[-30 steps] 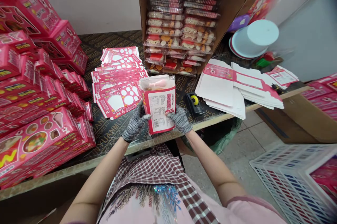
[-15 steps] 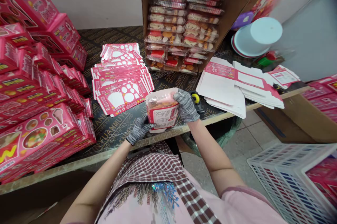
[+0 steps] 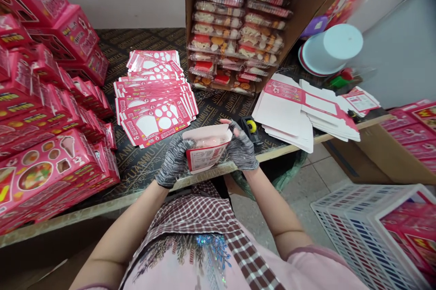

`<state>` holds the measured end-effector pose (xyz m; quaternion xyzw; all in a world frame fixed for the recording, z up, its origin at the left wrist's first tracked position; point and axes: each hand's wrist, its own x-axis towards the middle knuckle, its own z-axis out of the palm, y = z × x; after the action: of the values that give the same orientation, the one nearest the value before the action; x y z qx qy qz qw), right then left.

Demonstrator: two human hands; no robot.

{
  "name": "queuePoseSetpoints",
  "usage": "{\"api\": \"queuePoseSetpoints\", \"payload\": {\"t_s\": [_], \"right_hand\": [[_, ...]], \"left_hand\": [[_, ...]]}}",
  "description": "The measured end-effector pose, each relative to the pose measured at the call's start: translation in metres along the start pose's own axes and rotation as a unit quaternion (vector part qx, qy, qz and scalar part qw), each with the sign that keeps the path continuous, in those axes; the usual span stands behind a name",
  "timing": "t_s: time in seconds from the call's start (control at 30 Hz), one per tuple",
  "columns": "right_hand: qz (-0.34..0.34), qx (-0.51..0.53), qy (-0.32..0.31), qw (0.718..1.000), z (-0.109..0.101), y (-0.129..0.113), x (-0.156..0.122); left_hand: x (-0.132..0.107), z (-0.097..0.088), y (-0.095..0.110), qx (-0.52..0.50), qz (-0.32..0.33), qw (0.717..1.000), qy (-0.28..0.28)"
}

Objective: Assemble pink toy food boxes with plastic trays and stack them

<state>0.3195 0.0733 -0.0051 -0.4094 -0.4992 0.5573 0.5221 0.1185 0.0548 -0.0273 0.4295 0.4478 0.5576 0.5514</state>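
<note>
A pink and white cardboard box point(image 3: 206, 157) is held upright near the table's front edge, its top end open toward me. Inside it shows a clear plastic pack point(image 3: 211, 141). My left hand point(image 3: 174, 160), in a grey knit glove with bare fingertips, grips the box's left side. On the right side, my right hand point(image 3: 241, 148), gloved the same way, has its fingers curled at the edge of the open end. The fingers of both hands are partly hidden by the box.
Flat pink window cartons point(image 3: 155, 119) lie fanned out to the left, beside stacked pink boxes point(image 3: 57, 167). A big carton point(image 3: 293, 17) of packed sweets stands behind. White-backed cartons point(image 3: 282, 117), a tape dispenser point(image 3: 251, 127) and a pale blue tub point(image 3: 342, 44) are rightward; a white basket point(image 3: 344, 217) stands below.
The box has tilted, so its open top faces me more. My left hand has moved up along its left side. My right hand has shifted slightly down at the right edge.
</note>
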Motion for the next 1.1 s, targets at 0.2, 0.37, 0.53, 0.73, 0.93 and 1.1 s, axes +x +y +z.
{"api": "queuePoseSetpoints", "payload": {"t_s": [0.2, 0.37, 0.53, 0.73, 0.93, 1.1], "right_hand": [[-0.038, -0.004, 0.055, 0.998, 0.013, 0.008, -0.005], [-0.122, 0.084, 0.114, 0.982, 0.033, 0.009, -0.008], [-0.165, -0.027, 0.113, 0.979, 0.026, 0.009, -0.008], [-0.189, -0.186, 0.054, 0.963, 0.005, -0.002, -0.002], [-0.284, -0.289, -0.08, 0.911, -0.016, -0.001, -0.005], [-0.365, -0.428, -0.065, 0.824, -0.029, 0.015, -0.015]], "left_hand": [[-0.005, 0.009, 0.015, -0.043, 0.032, 0.995, 0.079], [-0.019, 0.014, 0.016, -0.023, 0.119, 0.989, 0.079], [-0.015, 0.001, 0.026, 0.106, 0.12, 0.986, 0.041], [-0.01, -0.013, 0.026, 0.211, 0.183, 0.96, 0.004], [-0.013, -0.026, 0.02, 0.377, 0.395, 0.837, -0.046], [-0.003, -0.002, 0.026, 0.499, 0.447, 0.738, -0.081]]}}
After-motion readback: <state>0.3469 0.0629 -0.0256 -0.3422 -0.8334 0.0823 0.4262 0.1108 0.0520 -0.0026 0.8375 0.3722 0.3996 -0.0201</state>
